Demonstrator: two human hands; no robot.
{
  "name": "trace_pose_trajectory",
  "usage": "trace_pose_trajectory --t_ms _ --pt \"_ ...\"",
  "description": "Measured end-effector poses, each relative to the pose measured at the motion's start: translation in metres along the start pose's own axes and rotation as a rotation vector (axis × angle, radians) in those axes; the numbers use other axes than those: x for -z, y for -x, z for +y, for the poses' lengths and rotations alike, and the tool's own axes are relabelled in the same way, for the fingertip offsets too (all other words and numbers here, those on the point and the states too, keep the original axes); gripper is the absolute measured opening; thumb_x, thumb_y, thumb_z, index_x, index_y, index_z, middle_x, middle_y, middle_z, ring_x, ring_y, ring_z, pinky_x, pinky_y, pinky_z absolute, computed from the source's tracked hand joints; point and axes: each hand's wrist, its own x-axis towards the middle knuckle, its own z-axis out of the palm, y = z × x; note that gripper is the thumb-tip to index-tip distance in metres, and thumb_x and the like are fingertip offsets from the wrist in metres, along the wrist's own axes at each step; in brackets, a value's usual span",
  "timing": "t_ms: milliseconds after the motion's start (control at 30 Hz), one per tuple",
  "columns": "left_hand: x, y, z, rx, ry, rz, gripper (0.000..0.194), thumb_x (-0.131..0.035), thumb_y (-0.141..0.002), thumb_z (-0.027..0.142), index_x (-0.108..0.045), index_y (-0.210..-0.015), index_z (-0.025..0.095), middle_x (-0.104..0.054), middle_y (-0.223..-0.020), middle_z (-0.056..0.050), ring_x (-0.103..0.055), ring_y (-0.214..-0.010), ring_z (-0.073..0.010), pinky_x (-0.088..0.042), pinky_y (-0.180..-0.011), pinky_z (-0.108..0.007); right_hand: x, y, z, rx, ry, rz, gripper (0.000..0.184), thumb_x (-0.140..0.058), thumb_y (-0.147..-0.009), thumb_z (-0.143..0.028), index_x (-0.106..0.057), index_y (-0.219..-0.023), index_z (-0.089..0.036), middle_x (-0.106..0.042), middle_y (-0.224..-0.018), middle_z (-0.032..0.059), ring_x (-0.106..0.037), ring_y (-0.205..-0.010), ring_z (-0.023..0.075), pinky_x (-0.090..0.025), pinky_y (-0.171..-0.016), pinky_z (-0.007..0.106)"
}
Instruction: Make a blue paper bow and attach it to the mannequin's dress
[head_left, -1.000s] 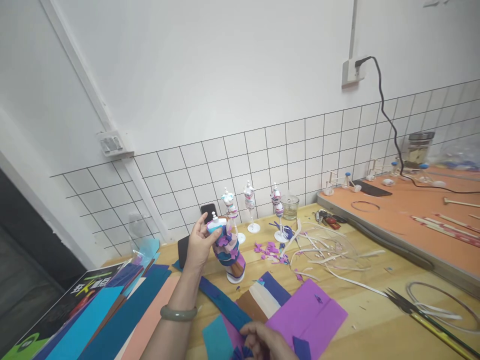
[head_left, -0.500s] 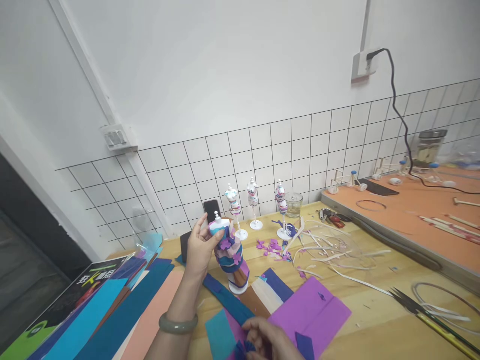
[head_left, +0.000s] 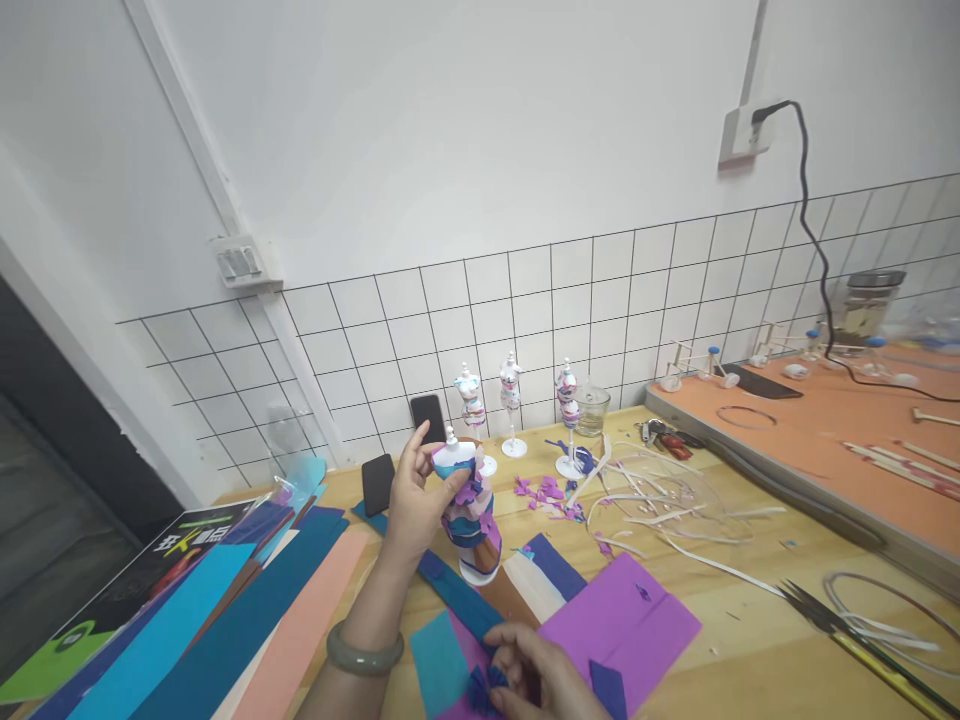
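Observation:
My left hand (head_left: pixel 414 505) is wrapped round the upper body of a small white dress form (head_left: pixel 471 530), dressed in layered purple, blue and brown paper. The form leans slightly, its round base near the tabletop; whether it touches the wood I cannot tell. Low in the view, my right hand (head_left: pixel 541 668) pinches a small pleated dark blue paper piece, like a bow (head_left: pixel 486 690). Beneath that hand lie teal paper (head_left: pixel 436 660) and a purple paper sheet (head_left: pixel 637 620). A long dark teal paper strip (head_left: pixel 461 590) runs between the two hands.
Three smaller dressed forms (head_left: pixel 513 405) stand at the back beside a glass (head_left: pixel 592 410). Purple scraps (head_left: pixel 547 490), tangled white strips (head_left: pixel 660 500) and scissors (head_left: pixel 855 630) lie rightward. Coloured paper sheets (head_left: pixel 247 620) spread at left, near a phone (head_left: pixel 378 485). An orange board (head_left: pixel 810 430) edges the right.
My left hand has shifted slightly right with the dress form, tilting its top towards me. The blue pleated piece now shows more clearly in my right hand. The view has shifted a little.

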Motion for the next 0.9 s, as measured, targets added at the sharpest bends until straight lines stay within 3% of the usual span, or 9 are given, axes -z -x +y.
trace_pose_trajectory --t_ms 700,800,900 --pt "0.018 0.011 -0.01 0.091 0.034 -0.03 0.073 -0.07 -0.065 0.03 -0.036 -0.129 0.023 -0.057 -0.118 -0.009 -0.054 -0.106 -0.0217 -0.04 -0.09 -0.031 0.002 0.006 -0.009 0.04 0.061 0.048 0.029 -0.058 -0.068 -0.019 -0.055 -0.097 -0.017 -0.055 -0.074 0.0008 -0.05 -0.061 0.0127 -0.04 -0.056 0.022" --pt "0.023 0.02 -0.015 0.156 0.072 0.029 0.062 -0.063 -0.071 0.039 -0.04 -0.126 0.022 -0.058 -0.115 -0.009 -0.052 -0.109 -0.0226 -0.04 -0.09 -0.032 0.002 0.006 -0.008 0.043 0.055 0.05 0.03 -0.058 -0.068 -0.02 -0.056 -0.098 -0.017 -0.056 -0.075 0.0018 -0.051 -0.062 0.0134 -0.041 -0.057 0.023" --pt "0.027 0.033 -0.028 0.27 0.171 0.215 0.047 -0.053 -0.077 0.045 -0.049 -0.116 0.019 -0.063 -0.103 -0.009 -0.056 -0.103 -0.0206 -0.039 -0.09 -0.033 0.002 0.007 -0.006 0.05 0.031 0.067 0.03 -0.06 -0.068 -0.021 -0.057 -0.098 -0.017 -0.057 -0.077 0.003 -0.054 -0.066 0.0149 -0.043 -0.059 0.024"
